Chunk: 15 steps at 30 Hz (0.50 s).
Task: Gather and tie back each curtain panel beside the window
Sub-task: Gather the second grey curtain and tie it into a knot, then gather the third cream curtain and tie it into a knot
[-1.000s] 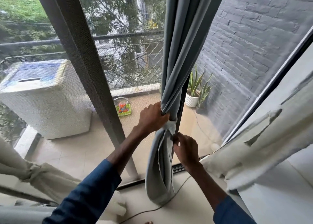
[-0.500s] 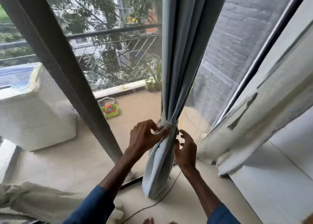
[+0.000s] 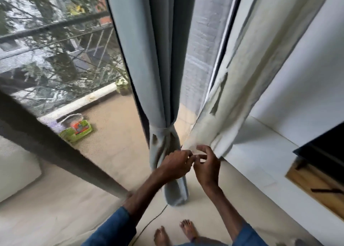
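Fingers (image 3: 188,157) of both hands meet in the head view at the low corner of the cream curtain (image 3: 242,78), just right of the grey-blue curtain (image 3: 158,59). The left hand (image 3: 176,164) has its fingers curled, tips against a strip of pale cloth. The right hand (image 3: 207,168) curves a finger over that same strip with the thumb below. Motion blur hides whether either hand has really clenched on the cloth, so I cannot tell if it is grasped.

The grey-blue curtain hangs gathered in folds and is cinched by a band (image 3: 163,131) of the same cloth. Its tail drops behind the left hand to the floor (image 3: 55,217). No hand touches the band. The cream curtain slants down from the upper right and hangs loose.

A dark window frame (image 3: 55,143) crosses the left side on a slant. Beyond the glass are a balcony railing (image 3: 55,28), a green box (image 3: 76,132), a small plant pot (image 3: 122,85) and a grey brick wall (image 3: 201,41). A thin cable (image 3: 149,225) runs across the floor past two bare feet (image 3: 162,236). Blue sleeves (image 3: 111,231) cover the forearms. On the right stand a white wall (image 3: 307,69), a dark flat object (image 3: 325,152) and a wooden panel (image 3: 316,186) below it.
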Tool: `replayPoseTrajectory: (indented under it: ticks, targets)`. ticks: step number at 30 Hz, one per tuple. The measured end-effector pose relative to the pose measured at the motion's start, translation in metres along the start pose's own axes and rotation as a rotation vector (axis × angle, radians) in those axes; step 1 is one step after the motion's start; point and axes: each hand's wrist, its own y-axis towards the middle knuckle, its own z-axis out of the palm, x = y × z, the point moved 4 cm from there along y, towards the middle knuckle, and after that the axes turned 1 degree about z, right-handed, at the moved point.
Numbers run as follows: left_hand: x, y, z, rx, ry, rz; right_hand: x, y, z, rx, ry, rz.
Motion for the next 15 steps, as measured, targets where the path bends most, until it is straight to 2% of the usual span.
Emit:
replayPoseTrajectory:
  ticks: [7,11,15]
  targets:
    - [-0.035,0.039,0.028,0.028,-0.01,0.144,-0.036,0.013,-0.061,-0.153,-0.008,0.102]
    - [-0.051,0.068,0.032,0.054,-0.075,0.195,-0.049,0.045,-0.089,-0.138,0.052,0.146]
    - [-0.074,0.111,0.025,0.008,-0.056,0.111,-0.062,0.095,-0.121,-0.074,0.129,0.184]
